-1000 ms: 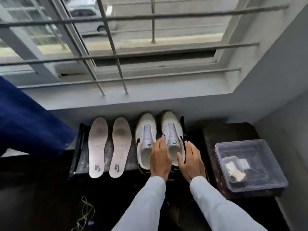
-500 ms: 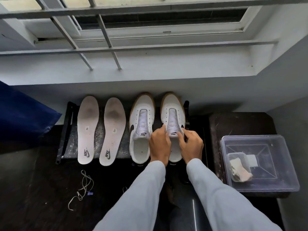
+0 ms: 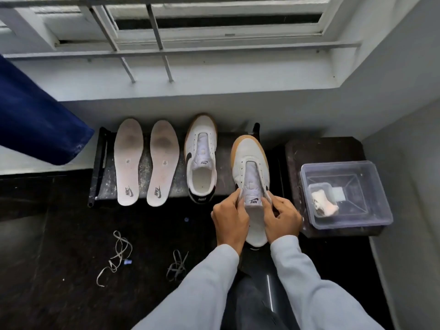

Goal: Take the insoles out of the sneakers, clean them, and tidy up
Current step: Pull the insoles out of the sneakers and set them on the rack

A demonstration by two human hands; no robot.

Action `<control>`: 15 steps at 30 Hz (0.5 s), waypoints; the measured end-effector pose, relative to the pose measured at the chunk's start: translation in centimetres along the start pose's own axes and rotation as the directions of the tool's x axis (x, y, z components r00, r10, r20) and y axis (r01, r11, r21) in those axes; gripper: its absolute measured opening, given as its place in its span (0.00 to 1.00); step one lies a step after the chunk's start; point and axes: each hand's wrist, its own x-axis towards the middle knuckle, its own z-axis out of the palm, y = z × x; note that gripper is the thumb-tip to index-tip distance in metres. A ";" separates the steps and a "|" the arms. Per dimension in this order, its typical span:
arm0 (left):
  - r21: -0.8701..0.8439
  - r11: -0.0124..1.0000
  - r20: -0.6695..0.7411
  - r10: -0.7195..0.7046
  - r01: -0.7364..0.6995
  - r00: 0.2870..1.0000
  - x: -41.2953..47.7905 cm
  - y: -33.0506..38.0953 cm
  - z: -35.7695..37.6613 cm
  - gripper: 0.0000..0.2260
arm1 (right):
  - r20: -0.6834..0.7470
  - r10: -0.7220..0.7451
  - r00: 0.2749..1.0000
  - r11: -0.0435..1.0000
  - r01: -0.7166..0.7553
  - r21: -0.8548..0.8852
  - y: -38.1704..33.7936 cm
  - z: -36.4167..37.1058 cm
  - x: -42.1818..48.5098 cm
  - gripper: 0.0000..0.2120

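Two white insoles, the left insole (image 3: 128, 163) and the right insole (image 3: 163, 164), lie side by side on a dark low rack (image 3: 145, 170) under the window. The left sneaker (image 3: 201, 148), white with a gum sole and no laces, stands on the rack beside them. The right sneaker (image 3: 250, 163) is lifted off the rack and pulled toward me. My left hand (image 3: 229, 221) grips its left collar edge and my right hand (image 3: 282, 219) grips the right edge, beside the tongue.
A clear plastic box (image 3: 345, 194) with a cloth inside sits on a dark stool at the right. Two loose shoelaces, one lace (image 3: 117, 256) and another lace (image 3: 177, 265), lie on the dark floor. Blue fabric (image 3: 35, 120) hangs at left. Window bars run above the white sill.
My two hands have taken hold of the right sneaker and drawn it off the rack toward me. The view has tilted further down.
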 end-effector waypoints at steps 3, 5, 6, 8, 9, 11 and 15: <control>-0.065 0.998 0.039 0.007 -0.005 0.999 -5.7 -1.4 -2.0 0.10 | -0.029 -0.009 1.000 1.000 0.009 -0.020 1.1 -2.7 -5.6 0.10; -0.090 0.996 0.076 -0.004 0.011 0.997 -9.1 -3.0 -2.6 0.11 | -0.037 -0.004 0.999 0.999 0.003 -0.033 2.5 -3.9 -9.1 0.09; -0.095 0.995 0.093 -0.019 0.028 0.996 -10.9 -4.0 -3.0 0.12 | -0.034 0.010 0.999 0.999 -0.012 -0.038 3.2 -4.4 -11.1 0.09; -0.089 0.993 0.122 -0.066 0.077 0.990 -14.0 -5.7 -3.7 0.12 | -0.009 0.050 0.999 0.998 -0.051 -0.049 5.1 -4.9 -14.7 0.09; -0.072 0.991 0.133 -0.100 0.111 0.986 -15.4 -6.6 -3.8 0.12 | 0.010 0.080 0.997 0.995 -0.079 -0.064 6.1 -5.0 -16.4 0.09; -0.022 0.981 0.148 -0.185 0.190 0.972 -17.9 -8.7 -3.8 0.12 | 0.061 0.137 0.989 0.985 -0.130 -0.109 8.3 -5.0 -19.2 0.09; 0.029 0.956 0.172 -0.294 0.293 0.940 -21.1 -14.1 -2.1 0.12 | 0.215 0.240 0.947 0.956 -0.192 -0.220 12.6 -4.2 -22.5 0.10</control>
